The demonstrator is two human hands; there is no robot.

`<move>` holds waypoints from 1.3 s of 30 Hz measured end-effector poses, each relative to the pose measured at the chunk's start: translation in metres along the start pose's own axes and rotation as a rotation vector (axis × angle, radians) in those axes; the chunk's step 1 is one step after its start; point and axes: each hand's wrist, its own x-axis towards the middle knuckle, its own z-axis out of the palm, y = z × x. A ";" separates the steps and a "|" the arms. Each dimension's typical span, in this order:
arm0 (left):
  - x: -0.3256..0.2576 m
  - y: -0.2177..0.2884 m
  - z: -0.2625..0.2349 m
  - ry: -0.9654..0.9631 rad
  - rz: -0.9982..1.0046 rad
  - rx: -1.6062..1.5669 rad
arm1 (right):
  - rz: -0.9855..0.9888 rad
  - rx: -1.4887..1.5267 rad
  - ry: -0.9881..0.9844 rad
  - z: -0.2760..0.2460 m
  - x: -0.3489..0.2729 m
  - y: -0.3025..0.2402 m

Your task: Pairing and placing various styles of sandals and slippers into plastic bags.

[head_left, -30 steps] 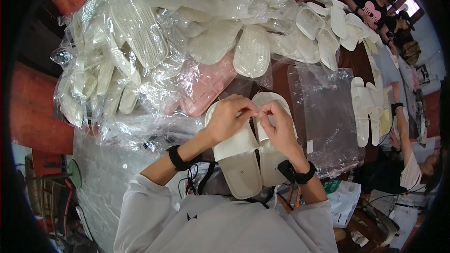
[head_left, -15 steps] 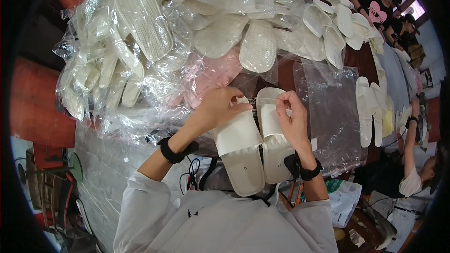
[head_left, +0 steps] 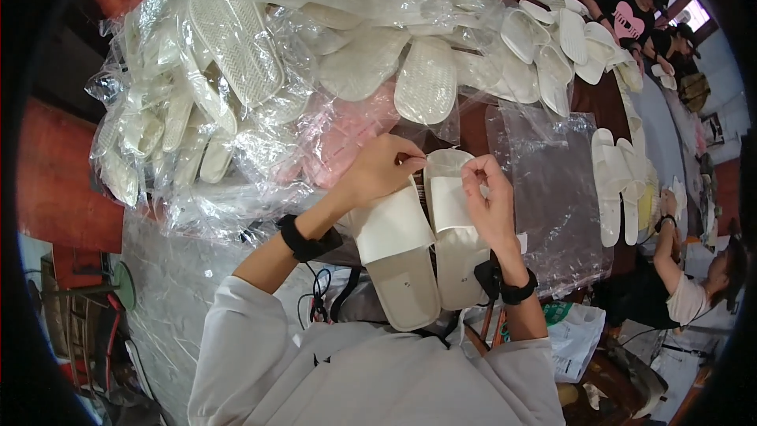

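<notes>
So: left hand [head_left: 385, 167] and right hand [head_left: 490, 201] in narrow pinches, white slide sandals [head_left: 394, 225] below.
Left thumb and forefinger close together over the toe end of the left slide; right thumb and fingertips curled together over the strap of the other; can't tell if either grips anything thin. Pair sits side by side right in front of the torso, heels toward the wearer. Beyond: heap of clear-bagged white slides [head_left: 236, 51], pink bagged item [head_left: 347, 142]. To the right: flat clear plastic bag [head_left: 552, 189], then an unbagged white pair [head_left: 610, 181].
</notes>
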 end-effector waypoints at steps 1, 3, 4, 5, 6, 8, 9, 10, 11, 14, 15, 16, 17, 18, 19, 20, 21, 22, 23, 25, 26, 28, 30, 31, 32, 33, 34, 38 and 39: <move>0.000 0.000 -0.004 -0.045 -0.018 -0.073 | 0.012 0.014 -0.005 -0.001 0.000 0.002; -0.002 -0.004 -0.010 -0.075 -0.030 -0.198 | 0.020 0.035 -0.015 0.000 0.001 0.003; -0.002 -0.006 -0.013 -0.108 -0.039 -0.325 | 0.021 0.033 -0.014 -0.001 0.002 0.002; 0.000 -0.008 -0.018 -0.107 -0.041 -0.325 | 0.022 0.030 -0.012 -0.001 0.003 0.002; 0.004 -0.011 -0.024 -0.154 -0.107 -0.467 | 0.023 0.032 -0.013 -0.002 0.002 0.001; 0.008 -0.013 -0.028 -0.201 -0.173 -0.610 | 0.038 0.021 -0.014 -0.003 0.001 -0.001; 0.009 -0.012 -0.029 -0.200 -0.192 -0.600 | 0.038 0.021 -0.015 -0.003 0.000 -0.002; 0.009 -0.011 -0.029 -0.200 -0.210 -0.590 | 0.024 0.010 -0.001 -0.003 -0.002 -0.003; 0.009 -0.010 -0.028 -0.199 -0.210 -0.591 | 0.009 -0.001 0.011 -0.003 -0.003 -0.004; 0.009 -0.005 -0.023 -0.164 -0.141 -0.483 | -0.014 -0.056 -0.011 -0.008 -0.007 -0.011; 0.008 0.000 -0.023 -0.117 -0.134 -0.417 | -0.010 -0.060 -0.009 -0.009 -0.008 -0.011; 0.007 0.002 -0.021 -0.070 -0.127 -0.350 | -0.025 -0.088 -0.006 -0.011 -0.008 -0.011; 0.007 0.001 -0.020 -0.074 -0.124 -0.351 | -0.043 -0.117 -0.002 -0.013 -0.008 -0.011; 0.007 -0.002 -0.019 -0.063 -0.108 -0.315 | -0.042 -0.120 0.001 -0.014 -0.008 -0.010; 0.006 -0.004 -0.019 -0.052 -0.093 -0.280 | -0.004 -0.104 0.000 -0.015 -0.007 -0.008; 0.005 -0.004 -0.018 -0.055 -0.090 -0.281 | 0.034 -0.088 0.001 -0.016 -0.006 -0.007; 0.004 -0.004 -0.017 -0.048 -0.092 -0.299 | 0.035 -0.090 0.004 -0.016 -0.003 -0.007; 0.003 -0.004 -0.016 -0.041 -0.094 -0.316 | 0.057 -0.079 0.002 -0.015 0.003 -0.006; 0.003 -0.003 -0.016 -0.043 -0.091 -0.316 | 0.077 -0.070 0.001 -0.015 0.008 -0.006; 0.003 0.000 -0.015 -0.065 -0.097 -0.340 | 0.111 -0.005 -0.013 -0.010 0.016 0.000; 0.003 0.000 -0.015 -0.063 -0.097 -0.340 | 0.143 0.065 -0.033 -0.007 0.020 0.002; 0.005 -0.003 -0.014 -0.075 -0.004 -0.306 | 0.157 0.045 -0.095 -0.008 0.029 0.004; 0.006 -0.007 -0.012 -0.068 -0.018 -0.318 | 0.174 0.027 -0.160 -0.005 0.029 0.005; 0.008 -0.007 -0.011 -0.063 -0.028 -0.329 | 0.131 0.033 -0.063 -0.003 0.027 0.005; 0.007 -0.009 -0.011 -0.066 -0.032 -0.329 | 0.089 0.039 0.032 -0.002 0.025 0.003; 0.008 -0.010 -0.012 -0.042 -0.075 -0.343 | 0.093 0.039 0.033 -0.004 0.020 0.000; 0.008 -0.010 -0.012 -0.020 -0.117 -0.356 | 0.030 -0.025 0.071 -0.009 0.014 -0.008; 0.004 -0.019 -0.016 0.006 -0.127 -0.417 | 0.034 -0.236 -0.061 -0.028 -0.031 -0.043; 0.005 -0.016 -0.015 0.016 -0.132 -0.413 | 0.038 -0.242 -0.053 -0.030 -0.047 -0.045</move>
